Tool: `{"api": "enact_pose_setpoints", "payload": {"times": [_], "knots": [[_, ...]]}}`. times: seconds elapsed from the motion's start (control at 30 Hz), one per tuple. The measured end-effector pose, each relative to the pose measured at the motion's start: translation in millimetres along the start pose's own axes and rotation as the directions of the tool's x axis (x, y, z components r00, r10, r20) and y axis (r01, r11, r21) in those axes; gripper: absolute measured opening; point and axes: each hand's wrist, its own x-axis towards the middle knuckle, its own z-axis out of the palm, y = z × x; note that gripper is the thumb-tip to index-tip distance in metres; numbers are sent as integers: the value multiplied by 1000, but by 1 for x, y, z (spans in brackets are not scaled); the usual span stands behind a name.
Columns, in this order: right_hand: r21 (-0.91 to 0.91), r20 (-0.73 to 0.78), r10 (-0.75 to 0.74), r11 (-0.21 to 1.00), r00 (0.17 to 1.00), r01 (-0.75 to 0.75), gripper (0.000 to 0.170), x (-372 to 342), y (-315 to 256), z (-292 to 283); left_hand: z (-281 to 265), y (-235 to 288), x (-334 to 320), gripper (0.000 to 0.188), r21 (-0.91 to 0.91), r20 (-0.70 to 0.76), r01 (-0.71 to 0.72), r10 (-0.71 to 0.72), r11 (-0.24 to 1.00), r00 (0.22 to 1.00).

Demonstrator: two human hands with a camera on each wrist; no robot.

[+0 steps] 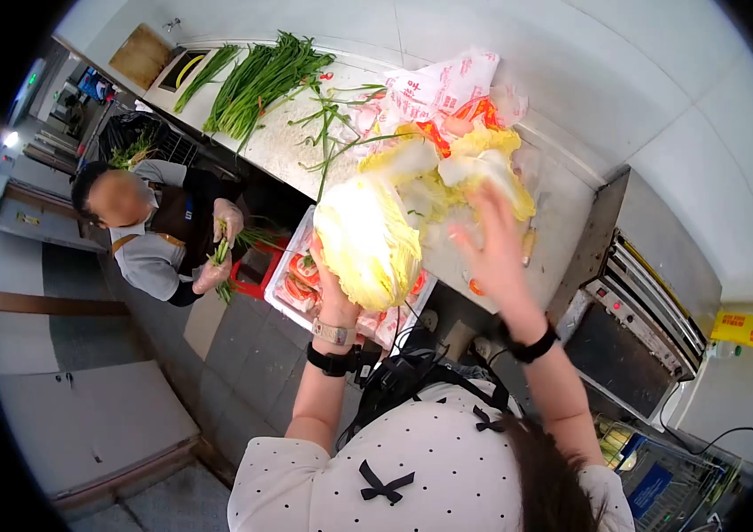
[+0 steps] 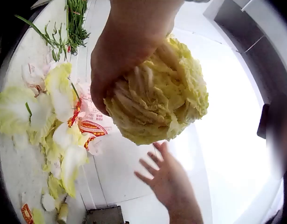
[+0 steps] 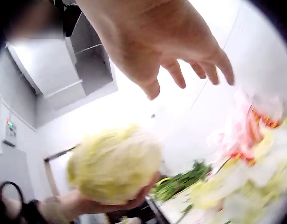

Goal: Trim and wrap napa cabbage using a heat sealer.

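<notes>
A pale yellow napa cabbage [image 1: 367,241] is held up over the front edge of the counter by my left hand [image 1: 332,288], its fingers curled round one side. In the left wrist view the wrinkled leaves of the cabbage [image 2: 157,98] face the camera, and the palm side of that hand is hidden. My right hand [image 1: 496,253] is raised to the right of the cabbage, fingers spread, holding nothing. Loose cabbage leaves [image 2: 73,163] lie on the counter beyond both hands. In the right wrist view, a gap separates the right hand [image 3: 166,46] from the cabbage.
Green stalks [image 1: 261,89] lie in a bunch at the counter's far left. Printed plastic bags [image 1: 443,89] sit against the wall. Below the counter stands a white crate [image 1: 280,297] of red-and-white packages. A person [image 1: 159,222] at left holds greens. A metal appliance [image 1: 633,310] stands right.
</notes>
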Motion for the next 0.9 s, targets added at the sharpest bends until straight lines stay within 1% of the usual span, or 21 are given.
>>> {"api": "enact_pose_setpoints", "payload": {"times": [0.03,0.1,0.13,0.2,0.23,0.33,0.43,0.53,0.63,0.73,0.83,0.9], "knots": [[137,76,5,991,997,-16,33,-11,-17,3,-1,-2,-2,66,19,-4,-13,13,1000,1000],[199,179,-21,980,984,-16,30,-30,-37,17,-5,-9,-5,65,53,-22,-70,71,996,997],[227,159,21,972,987,-57,30,-34,-42,24,-8,-12,-5,65,74,-29,-98,100,992,995],[282,119,112,949,987,-141,30,-40,-48,34,-21,-19,-2,62,35,-26,-98,99,995,995],[344,83,157,922,984,-176,31,-40,-48,36,-25,-22,0,61,15,-23,-97,97,995,995],[334,131,274,893,953,-303,31,-41,-54,32,-31,-27,1,64,97,-10,-150,151,984,988],[399,197,308,842,931,-363,32,-46,-42,35,-19,-25,-7,65,185,-2,-152,155,971,988],[445,224,354,792,908,-418,31,-50,-37,36,-18,-26,-10,66,301,-18,-153,166,941,986],[487,333,455,667,826,-564,27,-52,-34,34,-26,-32,-8,66,264,18,-128,128,956,992],[513,341,442,652,830,-558,24,-51,-33,30,-35,-37,-5,68,290,12,-147,150,946,989],[496,384,420,658,822,-567,23,-51,-29,29,-30,-37,-7,67,289,-22,-111,122,951,992],[475,450,425,631,785,-614,21,-50,-26,28,-32,-36,-8,65,313,11,-106,108,944,994]]}}
